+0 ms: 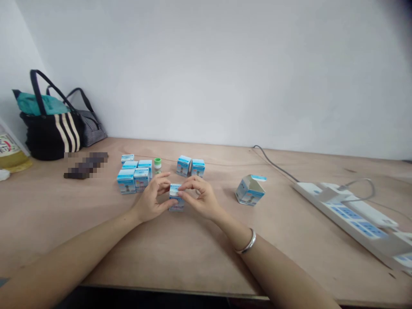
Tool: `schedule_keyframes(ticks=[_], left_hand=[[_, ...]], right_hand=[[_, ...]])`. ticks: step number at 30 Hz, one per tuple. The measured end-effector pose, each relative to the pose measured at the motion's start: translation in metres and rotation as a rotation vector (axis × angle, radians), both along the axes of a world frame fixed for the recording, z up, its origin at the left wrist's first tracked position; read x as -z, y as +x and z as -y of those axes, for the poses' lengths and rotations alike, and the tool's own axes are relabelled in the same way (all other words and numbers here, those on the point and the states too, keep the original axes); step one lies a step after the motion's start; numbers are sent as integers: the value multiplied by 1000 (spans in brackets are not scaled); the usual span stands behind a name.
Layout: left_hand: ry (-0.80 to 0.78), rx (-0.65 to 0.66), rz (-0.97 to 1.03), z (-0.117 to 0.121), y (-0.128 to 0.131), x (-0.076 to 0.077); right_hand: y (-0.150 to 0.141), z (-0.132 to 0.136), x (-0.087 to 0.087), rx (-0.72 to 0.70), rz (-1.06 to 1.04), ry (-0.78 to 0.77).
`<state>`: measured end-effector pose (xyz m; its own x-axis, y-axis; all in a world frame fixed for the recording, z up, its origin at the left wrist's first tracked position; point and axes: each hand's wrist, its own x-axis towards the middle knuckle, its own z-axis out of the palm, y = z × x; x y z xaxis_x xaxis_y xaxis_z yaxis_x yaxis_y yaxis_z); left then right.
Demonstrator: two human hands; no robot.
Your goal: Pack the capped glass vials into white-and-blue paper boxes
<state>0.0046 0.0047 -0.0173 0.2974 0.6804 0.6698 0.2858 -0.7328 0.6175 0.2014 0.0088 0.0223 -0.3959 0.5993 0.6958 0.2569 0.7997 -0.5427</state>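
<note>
A small blue and white box stands on the wooden table between my two hands. My left hand pinches its left side with thumb and fingers curled. My right hand grips its right side and top, with a silver bangle on that wrist. Just behind my left hand sits a cluster of several like boxes and a small bottle with a green cap. Two more boxes stand behind my right hand.
An open box lies tipped on its side at the right. A white power strip with a grey cable runs along the far right. Striped bags stand at the back left, beside a blurred dark object and a yellow bottle.
</note>
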Motion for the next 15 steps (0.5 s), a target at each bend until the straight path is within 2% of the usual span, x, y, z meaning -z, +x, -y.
schedule_keyframes(ticks=[4,8,15], left_hand=[[112,-37,-119,1,-2,-7],[226,-84,-190,2,-2,-9],[256,-71,-220,2,-3,-9]], right_hand=[[1,1,-1,41,74,107],[3,1,-4,-14,188,194],[2,2,-1,-49,280,149]])
